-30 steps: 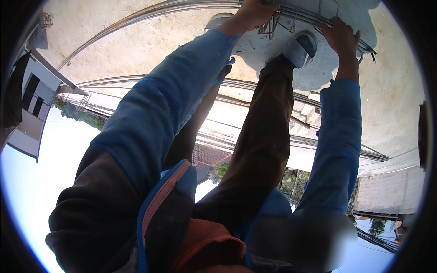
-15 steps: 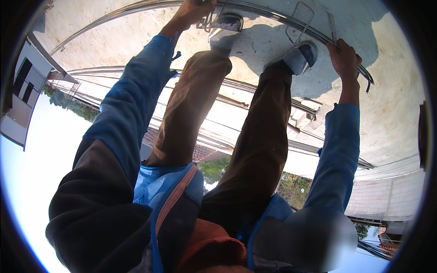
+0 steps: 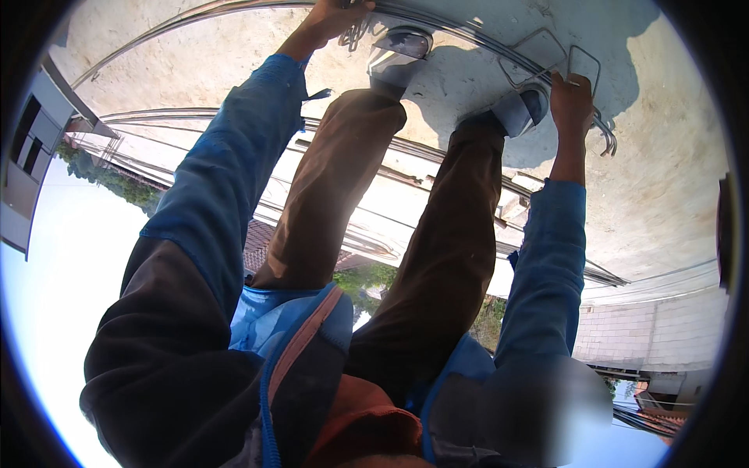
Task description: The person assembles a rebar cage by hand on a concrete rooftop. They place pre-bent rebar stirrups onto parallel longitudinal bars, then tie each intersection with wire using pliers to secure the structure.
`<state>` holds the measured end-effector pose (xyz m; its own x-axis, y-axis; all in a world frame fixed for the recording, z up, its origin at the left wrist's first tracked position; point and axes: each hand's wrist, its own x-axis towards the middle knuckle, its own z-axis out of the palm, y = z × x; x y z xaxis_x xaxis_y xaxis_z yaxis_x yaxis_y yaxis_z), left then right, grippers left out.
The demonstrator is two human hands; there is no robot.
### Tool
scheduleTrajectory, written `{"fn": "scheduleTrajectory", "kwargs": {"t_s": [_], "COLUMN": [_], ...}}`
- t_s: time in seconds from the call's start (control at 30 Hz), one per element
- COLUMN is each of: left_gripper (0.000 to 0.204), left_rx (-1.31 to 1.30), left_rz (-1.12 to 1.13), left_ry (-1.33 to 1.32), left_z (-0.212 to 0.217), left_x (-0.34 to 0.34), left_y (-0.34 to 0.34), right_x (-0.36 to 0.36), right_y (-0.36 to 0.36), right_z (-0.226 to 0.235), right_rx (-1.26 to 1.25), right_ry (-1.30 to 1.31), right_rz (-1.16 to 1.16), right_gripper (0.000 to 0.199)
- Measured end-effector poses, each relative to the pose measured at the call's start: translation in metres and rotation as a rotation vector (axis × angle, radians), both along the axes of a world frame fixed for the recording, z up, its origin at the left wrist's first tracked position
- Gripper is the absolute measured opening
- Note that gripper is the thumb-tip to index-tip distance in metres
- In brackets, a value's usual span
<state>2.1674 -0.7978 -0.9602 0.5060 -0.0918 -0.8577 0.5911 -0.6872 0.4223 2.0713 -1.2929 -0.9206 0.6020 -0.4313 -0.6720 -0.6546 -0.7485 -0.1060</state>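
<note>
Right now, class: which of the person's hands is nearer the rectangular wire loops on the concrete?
Right. The right hand grips the steel rods at the wire loops; the left hand holds the rods far off.

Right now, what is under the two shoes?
Both shoes stand on a bundle of long steel bars lying on a concrete slab. The soles cover the bars beneath them.
</note>
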Motion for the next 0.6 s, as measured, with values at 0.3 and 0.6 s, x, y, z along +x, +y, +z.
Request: {"fn": "scheduleTrajectory", "kwargs": {"t_s": [0.3, 0.6], "left_gripper": [0.048, 0.065], "left_rx": [-0.112, -0.146], "left_rz": [0.028, -0.185], "left_ry": [0.199, 0.042], "left_z": [0.031, 0.000], "left_x": [0.040, 0.021], "left_y": [-0.025, 0.016], "right_x": [0.007, 0.024], "right_y": [0.146, 0.276], "right_z": [-0.023, -0.004], "right_rx": [0.506, 0.798], "right_ry": [-0.179, -0.139], "right_rz": [-0.178, -0.213], "right_gripper": [0.042, 0.036]}}
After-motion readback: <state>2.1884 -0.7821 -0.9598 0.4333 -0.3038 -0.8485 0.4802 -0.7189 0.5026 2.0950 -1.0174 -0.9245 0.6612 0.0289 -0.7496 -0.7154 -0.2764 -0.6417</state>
